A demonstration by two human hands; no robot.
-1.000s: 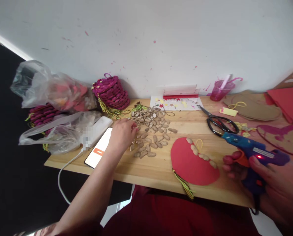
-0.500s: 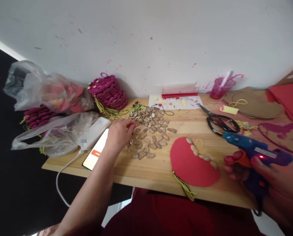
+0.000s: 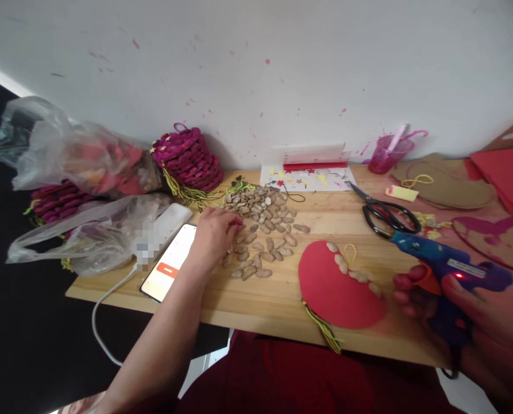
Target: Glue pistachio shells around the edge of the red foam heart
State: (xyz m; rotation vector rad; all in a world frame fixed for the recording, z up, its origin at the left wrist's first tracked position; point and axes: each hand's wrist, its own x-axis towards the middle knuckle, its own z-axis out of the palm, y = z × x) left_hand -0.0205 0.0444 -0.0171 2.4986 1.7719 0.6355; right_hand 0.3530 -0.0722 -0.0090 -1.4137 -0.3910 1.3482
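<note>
My left hand [image 3: 214, 237] is at the left edge of a spread of peanut shells [image 3: 268, 221]. Its thumb and fingers are drawn together in a pinch, and whatever is between them is hidden. In my right hand [image 3: 469, 305] is a blue hot glue gun [image 3: 450, 259] with an orange trigger and a glowing red light, its nozzle pointing left. Between the hands lies a red rounded paper piece [image 3: 338, 293] with a short row of peanut shells [image 3: 341, 263] along its upper right edge. A yellow loop and a yellow-green tassel [image 3: 325, 329] are attached to it.
A lit phone [image 3: 165, 270] and a white power bank [image 3: 176, 217] lie left of the shells. Plastic bags [image 3: 96, 155] and bundled magenta pieces [image 3: 189, 158] stand behind. Black-handled scissors [image 3: 381, 210], star stickers [image 3: 308, 179], a pink cup [image 3: 385, 155] and cardboard [image 3: 454, 181] are to the right.
My left hand has shifted slightly right and its fingers remain pinched among the shells. The glue gun and the red piece stay practically where they were. The view has turned a little.
</note>
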